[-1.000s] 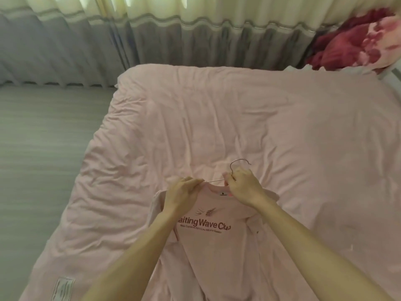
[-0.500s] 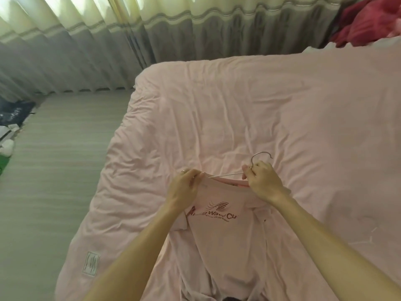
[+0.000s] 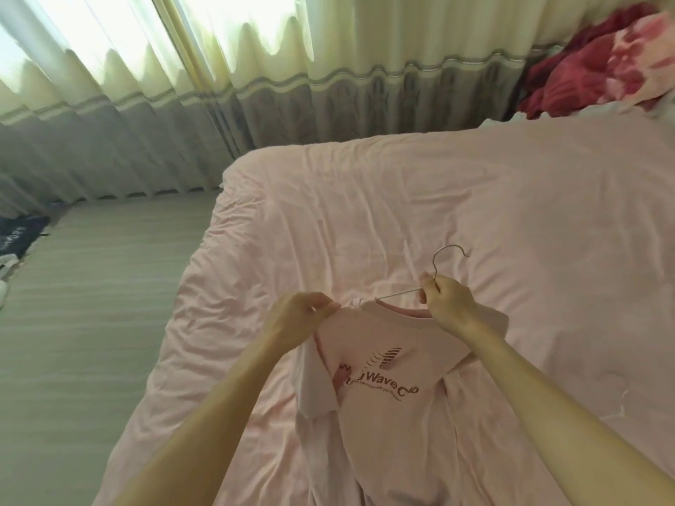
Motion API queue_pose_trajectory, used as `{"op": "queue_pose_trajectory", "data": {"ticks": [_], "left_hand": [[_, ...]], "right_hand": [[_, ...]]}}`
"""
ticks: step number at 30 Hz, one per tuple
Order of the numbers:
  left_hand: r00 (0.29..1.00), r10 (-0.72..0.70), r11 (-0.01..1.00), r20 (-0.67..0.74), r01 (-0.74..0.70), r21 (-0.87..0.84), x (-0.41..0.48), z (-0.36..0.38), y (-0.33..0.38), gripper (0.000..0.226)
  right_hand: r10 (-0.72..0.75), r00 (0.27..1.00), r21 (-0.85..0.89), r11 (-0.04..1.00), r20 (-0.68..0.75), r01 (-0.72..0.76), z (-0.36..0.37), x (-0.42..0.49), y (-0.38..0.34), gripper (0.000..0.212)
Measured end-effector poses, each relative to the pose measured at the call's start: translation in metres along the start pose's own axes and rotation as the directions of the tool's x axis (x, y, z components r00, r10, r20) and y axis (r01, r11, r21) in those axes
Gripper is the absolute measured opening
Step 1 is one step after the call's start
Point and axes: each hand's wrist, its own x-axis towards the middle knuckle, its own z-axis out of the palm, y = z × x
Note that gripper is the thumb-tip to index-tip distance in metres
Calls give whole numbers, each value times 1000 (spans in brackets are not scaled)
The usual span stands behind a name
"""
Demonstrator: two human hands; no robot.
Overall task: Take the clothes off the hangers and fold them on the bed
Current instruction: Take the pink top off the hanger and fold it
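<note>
Shirt: a pale pink T-shirt [image 3: 383, 418] with dark red lettering hangs at lower centre of the frame, over the bed [image 3: 401, 199], its body trailing to the bottom edge.
Hanger: a thin wire hanger [image 3: 398, 294] is still in the collar, its hook rising just above the right hand.
Left hand: the left hand [image 3: 299, 317] pinches the shirt's shoulder cloth at the wire's end.
Right hand: the right hand [image 3: 451, 297] has its fingers curled round the hanger's neck below the hook.
Done: the shirt is at the bed, and that shoulder seems to be partly slipped off the wire, though cloth hides the end.
Left: free both shoulders, put the hanger aside, lay the shirt flat and fold it.
Other clothes: no folded piece shows in view, so this looks like an early stage.
</note>
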Motion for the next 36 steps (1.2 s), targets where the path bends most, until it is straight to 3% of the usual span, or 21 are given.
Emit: {"op": "queue_pose_trajectory", "data": {"ticks": [7,8,10,12,13,16,21,27,31,33,36], "left_hand": [[997,42,989,-59,-33,143,-3,10,5,8],[994,21,996,-103,-11,92,-5,11,6,12],[975,-77,983,-209,40,-178,-6,16,6,19],[946,-208,893,-250,79,-443,-10,18,7,17],[940,-227,872,-255,80,-482,-12,18,7,15],[945,-129,928,-299,9,-373,-16,9,3,12],[892,-21,976,-452,-79,-201,-7,-13,-14,7],[883,-196,970,-426,109,-219,15,-24,-30,10],[898,-313,946,-308,266,-185,22,-8,-29,9],[882,-294,956,-368,269,-119,22,3,-17,13],[836,-270,962,-478,222,-156,16,13,9,32]], "right_hand": [[-51,999,-26,998,14,51,10,-9,-16,49],[-59,998,-23,998,10,60,10,-8,-17,48],[-72,997,-20,997,25,72,8,-8,-21,48],[-75,997,-12,997,25,75,5,-6,-21,48],[-63,998,9,998,14,63,3,-5,-20,48],[-11,1000,64,998,-7,11,-4,0,-10,50],[-28,1000,27,999,-10,29,-10,2,0,52],[-73,997,-12,997,26,74,-16,-1,-14,50],[-244,967,-169,958,-74,229,-8,-8,-30,49],[-276,955,-211,945,-109,249,-9,-11,-38,45],[-290,948,-236,938,-131,255,-12,-14,-42,42]]}}
